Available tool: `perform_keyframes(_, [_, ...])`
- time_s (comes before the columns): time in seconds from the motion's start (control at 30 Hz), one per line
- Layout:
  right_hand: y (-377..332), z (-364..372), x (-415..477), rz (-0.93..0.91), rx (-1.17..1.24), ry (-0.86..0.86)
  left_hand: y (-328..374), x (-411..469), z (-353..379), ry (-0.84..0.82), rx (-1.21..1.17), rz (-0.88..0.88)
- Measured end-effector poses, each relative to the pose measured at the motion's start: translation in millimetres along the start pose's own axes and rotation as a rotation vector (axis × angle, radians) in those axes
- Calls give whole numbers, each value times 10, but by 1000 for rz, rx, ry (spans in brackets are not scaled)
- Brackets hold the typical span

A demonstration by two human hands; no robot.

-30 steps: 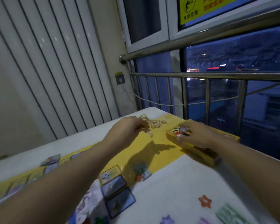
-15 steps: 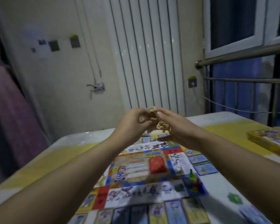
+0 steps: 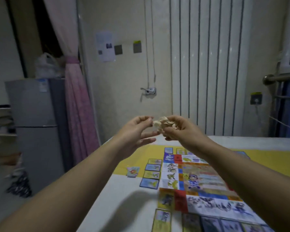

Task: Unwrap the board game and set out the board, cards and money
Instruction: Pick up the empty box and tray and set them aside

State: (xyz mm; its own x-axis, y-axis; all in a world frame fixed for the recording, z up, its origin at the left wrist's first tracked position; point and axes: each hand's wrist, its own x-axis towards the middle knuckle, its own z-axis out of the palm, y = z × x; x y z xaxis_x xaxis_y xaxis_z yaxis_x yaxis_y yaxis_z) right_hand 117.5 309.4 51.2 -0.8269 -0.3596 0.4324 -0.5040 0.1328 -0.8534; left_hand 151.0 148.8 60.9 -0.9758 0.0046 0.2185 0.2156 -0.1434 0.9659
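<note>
Pinching a crumpled wad (image 3: 162, 123) with curled fingers (image 3: 145, 120), left hand (image 3: 134, 132) and right hand (image 3: 182, 132) meet above the board (image 3: 208, 179) (print blurred)

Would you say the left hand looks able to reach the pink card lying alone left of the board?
Probably yes, once freed: the left hand pinches the crumpled wad together with the right hand, up above the table, but nothing stands between it and the pink card below.
</note>
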Motion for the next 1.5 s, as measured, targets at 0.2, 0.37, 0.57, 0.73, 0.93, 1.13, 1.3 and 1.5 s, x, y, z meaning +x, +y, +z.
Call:
perform_keyframes(0.2, [327, 223, 532, 72, -159, 71, -342, 326, -1129, 247, 762, 79])
perform_keyframes(0.37, [608, 365, 905, 127, -189, 27, -936, 801, -1674, 5, 1331, -69])
perform_keyframes(0.57, [985, 454, 1196, 153, -245, -38, -1511, 1166, -1974, -202, 1676, -361])
perform_keyframes(0.73, [1188, 486, 1295, 175, -281, -55, -1676, 1388, -2147, -239, 1733, -266])
perform_keyframes(0.93, [1250, 498, 1305, 173, -272, -83, -1740, 1486, -2179, -158, 1861, -202])
perform_keyframes(1.13, [1223, 496, 1343, 144, -260, -109, -1830, 1470, -2262, -71, 1742, -344])
perform_keyframes(1.3, [1259, 524, 1352, 157, -255, -130, -1853, 1481, -2317, 89, 1589, -272])
perform_keyframes(1.5, [1275, 528, 1360, 166, -272, -131, -1884, 1423, -2275, 338, 1485, -149])
